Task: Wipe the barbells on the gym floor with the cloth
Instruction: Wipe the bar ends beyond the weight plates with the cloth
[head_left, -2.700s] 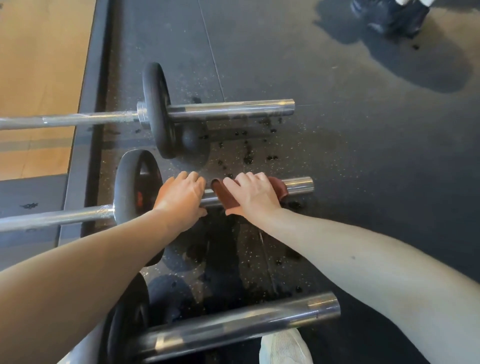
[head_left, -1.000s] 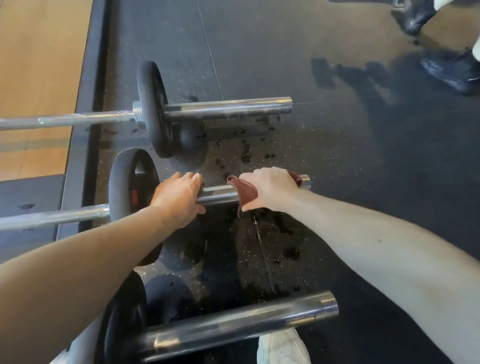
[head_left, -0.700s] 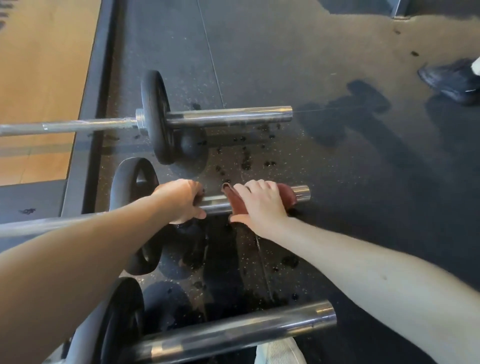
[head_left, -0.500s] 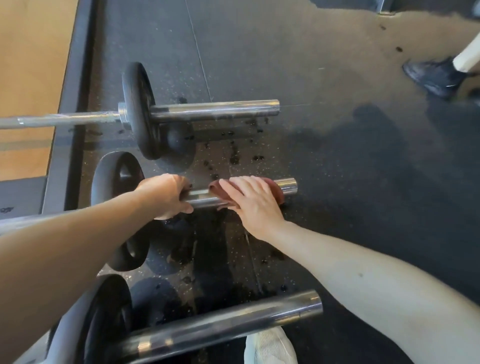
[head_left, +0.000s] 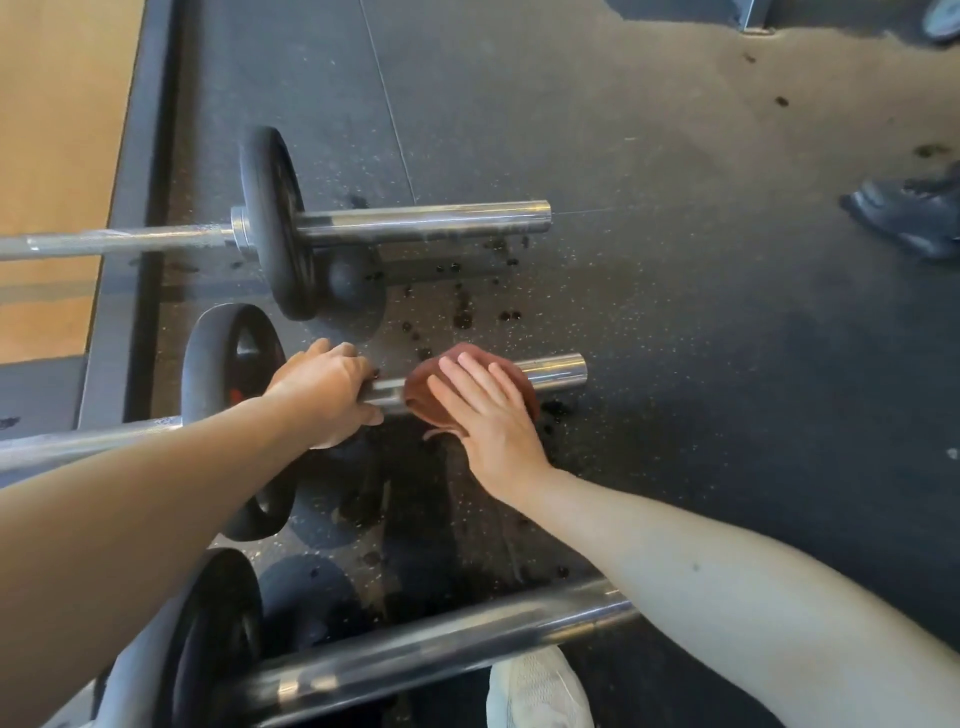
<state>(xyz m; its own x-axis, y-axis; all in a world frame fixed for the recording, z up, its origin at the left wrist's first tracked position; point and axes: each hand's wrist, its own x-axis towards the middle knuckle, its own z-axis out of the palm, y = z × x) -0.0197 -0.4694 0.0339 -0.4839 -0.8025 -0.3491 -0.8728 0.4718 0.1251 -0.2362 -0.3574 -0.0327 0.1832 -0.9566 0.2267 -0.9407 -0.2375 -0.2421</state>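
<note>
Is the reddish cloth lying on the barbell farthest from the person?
No, the cloth is draped over the middle barbell, pressed under the right hand.

A single wide-angle camera rides on the person's head, looking forward and steeply down onto the gym floor (head_left: 701, 338). It hangs close. The near barbell (head_left: 415, 657) crosses the bottom edge, the middle barbell (head_left: 556, 370) lies centre, and the far barbell (head_left: 415, 221) lies above it.

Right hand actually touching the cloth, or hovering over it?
Touching. The head view shows the right hand with straight fingers lying flat on the cloth, which drapes over the middle barbell; no gap shows between them.
</note>
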